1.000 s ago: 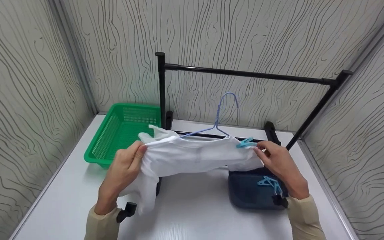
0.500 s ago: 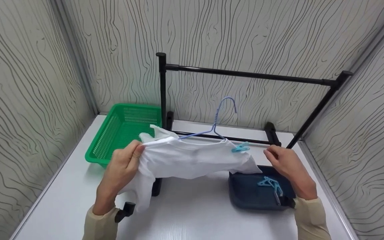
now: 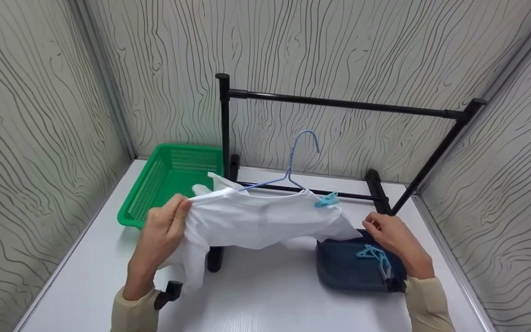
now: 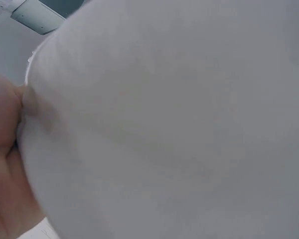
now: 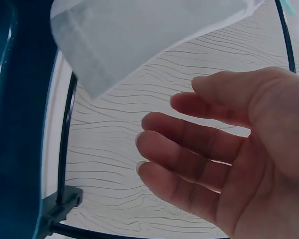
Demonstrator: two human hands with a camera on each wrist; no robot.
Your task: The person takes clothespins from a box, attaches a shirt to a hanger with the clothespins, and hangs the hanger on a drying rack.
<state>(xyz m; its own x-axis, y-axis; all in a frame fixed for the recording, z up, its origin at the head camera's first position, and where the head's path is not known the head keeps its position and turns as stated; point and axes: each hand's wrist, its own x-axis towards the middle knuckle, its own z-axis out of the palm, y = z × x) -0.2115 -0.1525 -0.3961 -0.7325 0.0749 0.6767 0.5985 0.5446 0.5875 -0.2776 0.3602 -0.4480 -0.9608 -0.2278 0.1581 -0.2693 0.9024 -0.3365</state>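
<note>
A white shirt (image 3: 265, 219) hangs on a blue wire hanger (image 3: 289, 161), whose hook stands up above the neckline. My left hand (image 3: 164, 228) grips the shirt's left shoulder, thumb on top of the cloth; in the left wrist view the white fabric fills most of the picture. A light blue clothespin (image 3: 327, 199) is clipped at the shirt's right shoulder. Apart from the shirt, my right hand (image 3: 394, 235) hovers over the dark blue bin, its fingers loosely curled with nothing between them, as the right wrist view confirms.
Behind the shirt stands a black clothes rack (image 3: 339, 102) with a high bar and a lower bar. To the left sits a green basket (image 3: 129, 207). The dark blue bin (image 3: 339, 276) at the right holds several light blue clothespins (image 3: 372, 252).
My right hand has let go near the clothespin and drawn back to the right, then dipped slightly. The left hand, shirt and hanger have shifted a little to the left.
</note>
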